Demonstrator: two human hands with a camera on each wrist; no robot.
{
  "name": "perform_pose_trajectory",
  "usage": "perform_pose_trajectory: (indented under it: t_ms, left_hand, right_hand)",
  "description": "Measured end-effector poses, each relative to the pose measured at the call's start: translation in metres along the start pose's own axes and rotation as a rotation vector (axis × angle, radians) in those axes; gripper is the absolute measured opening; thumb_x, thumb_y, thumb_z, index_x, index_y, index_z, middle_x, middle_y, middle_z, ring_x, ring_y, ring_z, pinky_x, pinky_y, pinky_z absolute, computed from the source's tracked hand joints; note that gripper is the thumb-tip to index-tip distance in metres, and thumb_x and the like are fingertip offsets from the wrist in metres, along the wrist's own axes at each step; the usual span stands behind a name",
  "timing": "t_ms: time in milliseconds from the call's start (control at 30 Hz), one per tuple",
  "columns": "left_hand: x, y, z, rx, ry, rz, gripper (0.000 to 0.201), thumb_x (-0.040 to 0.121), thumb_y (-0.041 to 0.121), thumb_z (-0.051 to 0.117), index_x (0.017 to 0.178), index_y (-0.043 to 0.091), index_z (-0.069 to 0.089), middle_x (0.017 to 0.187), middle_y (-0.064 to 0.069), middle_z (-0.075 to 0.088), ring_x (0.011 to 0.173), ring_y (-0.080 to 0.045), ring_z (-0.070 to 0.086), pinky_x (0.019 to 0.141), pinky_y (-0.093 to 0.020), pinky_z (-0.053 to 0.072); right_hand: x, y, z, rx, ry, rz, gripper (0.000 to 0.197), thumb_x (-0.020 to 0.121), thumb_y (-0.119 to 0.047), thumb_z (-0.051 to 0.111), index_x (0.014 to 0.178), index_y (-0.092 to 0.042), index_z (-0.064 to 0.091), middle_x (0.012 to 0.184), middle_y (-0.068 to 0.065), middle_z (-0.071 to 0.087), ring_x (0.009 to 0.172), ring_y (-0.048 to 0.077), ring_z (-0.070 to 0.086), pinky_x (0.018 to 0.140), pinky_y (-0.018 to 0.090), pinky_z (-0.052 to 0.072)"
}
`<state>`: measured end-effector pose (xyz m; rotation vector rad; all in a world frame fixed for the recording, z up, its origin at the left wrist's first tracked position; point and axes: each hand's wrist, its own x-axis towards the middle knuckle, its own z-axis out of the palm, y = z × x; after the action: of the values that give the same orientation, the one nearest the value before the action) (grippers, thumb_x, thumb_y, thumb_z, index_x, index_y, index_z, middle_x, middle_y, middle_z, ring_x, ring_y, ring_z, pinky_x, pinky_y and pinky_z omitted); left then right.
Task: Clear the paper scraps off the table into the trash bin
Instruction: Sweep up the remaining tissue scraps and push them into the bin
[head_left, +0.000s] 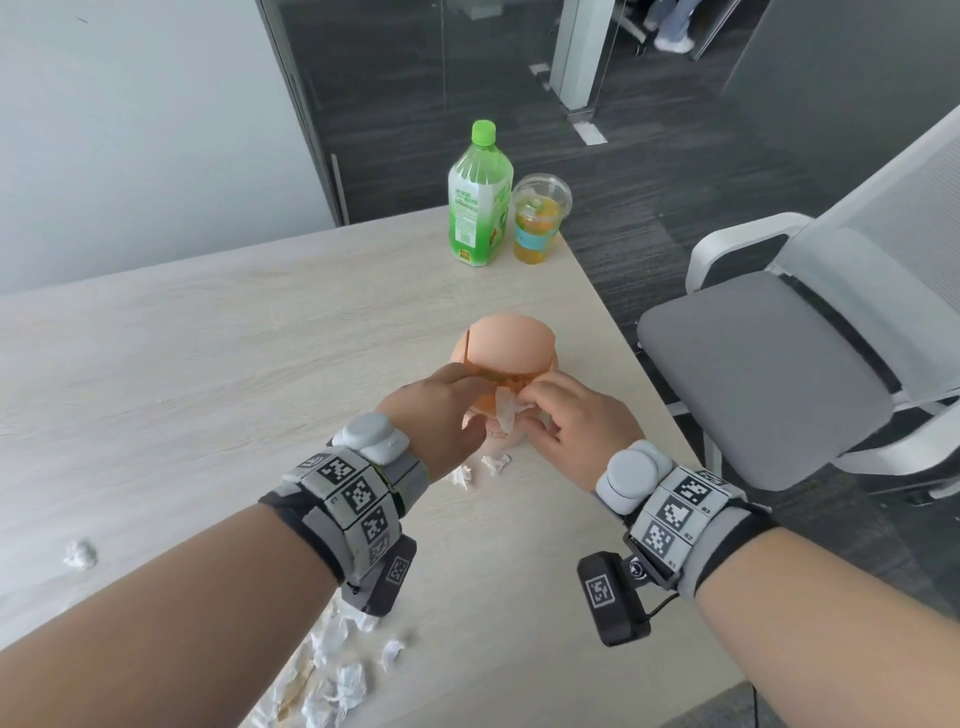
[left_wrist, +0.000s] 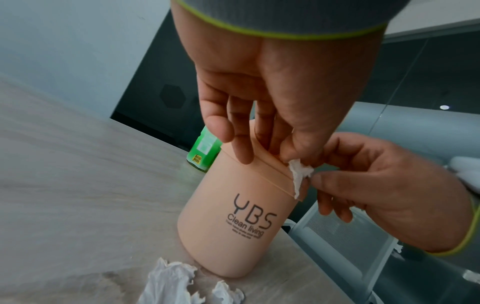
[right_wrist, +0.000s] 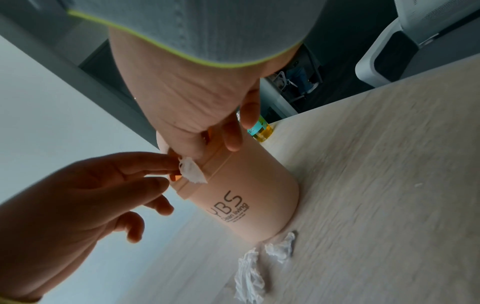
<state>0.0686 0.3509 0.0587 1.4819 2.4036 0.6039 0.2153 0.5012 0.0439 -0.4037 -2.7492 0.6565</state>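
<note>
A small peach trash bin (head_left: 506, 338) marked "YBS Clean living" (left_wrist: 233, 205) stands near the table's right edge. My left hand (head_left: 447, 395) is on its top, the fingers (left_wrist: 242, 152) reaching straight into the mouth and pressing the lid flap down. My right hand (head_left: 566, 410) pinches a white paper scrap (head_left: 505, 410) at the rim; the scrap (left_wrist: 298, 176) hangs over the bin's edge (right_wrist: 192, 172). Two loose scraps (head_left: 493, 462) lie at the bin's foot (right_wrist: 249, 275). A heap of scraps (head_left: 332, 670) lies under my left forearm, and one ball (head_left: 80, 553) sits far left.
A green-capped bottle (head_left: 478, 202) and a clear cup of orange drink (head_left: 537, 218) stand at the table's far corner. A grey and white office chair (head_left: 779, 353) is close to the table's right edge (head_left: 639, 364). A glass wall stands behind.
</note>
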Motion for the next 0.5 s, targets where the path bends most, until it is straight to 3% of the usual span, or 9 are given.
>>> perform_pose_trajectory:
  t_ms: [100, 167, 300, 400, 500]
  left_hand:
    - [-0.009, -0.008, -0.002, -0.055, 0.046, -0.007, 0.037, 0.088, 0.028, 0.06, 0.124, 0.034, 0.062, 0.131, 0.017, 0.056, 0.081, -0.01, 0.068, 0.064, -0.028, 0.051]
    - [-0.017, -0.012, -0.004, -0.087, 0.07, 0.002, 0.04, 0.087, 0.028, 0.06, 0.126, 0.038, 0.059, 0.132, 0.019, 0.054, 0.078, -0.008, 0.066, 0.063, -0.03, 0.054]
    - [-0.034, -0.022, -0.005, -0.097, 0.076, -0.041, 0.041, 0.088, 0.031, 0.059, 0.127, 0.04, 0.054, 0.135, 0.02, 0.047, 0.082, -0.002, 0.062, 0.063, -0.031, 0.056]
    - [-0.05, -0.033, -0.005, -0.11, 0.089, -0.116, 0.039, 0.088, 0.031, 0.059, 0.126, 0.038, 0.055, 0.133, 0.02, 0.049, 0.082, 0.002, 0.061, 0.064, -0.027, 0.055]
    - [-0.066, -0.05, -0.006, -0.116, 0.052, -0.235, 0.038, 0.09, 0.033, 0.058, 0.127, 0.039, 0.054, 0.13, 0.019, 0.051, 0.083, 0.0, 0.063, 0.066, -0.026, 0.055]
  right_hand:
    - [0.004, -0.008, 0.003, -0.058, -0.17, 0.023, 0.017, 0.091, -0.032, 0.053, 0.105, -0.028, 0.061, 0.112, -0.014, 0.063, 0.076, 0.016, 0.062, 0.06, 0.036, 0.053]
    - [0.011, -0.013, 0.002, -0.111, -0.299, 0.066, 0.021, 0.093, -0.034, 0.051, 0.11, -0.025, 0.06, 0.119, -0.012, 0.06, 0.088, 0.022, 0.063, 0.065, 0.034, 0.051]
    - [0.021, -0.023, 0.001, -0.192, -0.388, 0.142, 0.031, 0.094, -0.046, 0.044, 0.113, -0.028, 0.06, 0.117, -0.009, 0.061, 0.093, 0.025, 0.063, 0.071, 0.033, 0.051]
    - [0.018, -0.026, 0.0, -0.118, -0.237, 0.111, 0.025, 0.094, -0.051, 0.044, 0.102, -0.033, 0.06, 0.104, -0.014, 0.064, 0.079, 0.019, 0.064, 0.065, 0.034, 0.054]
    - [0.008, -0.026, -0.007, -0.044, 0.0, 0.042, 0.014, 0.09, -0.036, 0.051, 0.099, -0.031, 0.061, 0.1, -0.014, 0.063, 0.061, 0.013, 0.056, 0.051, 0.032, 0.049]
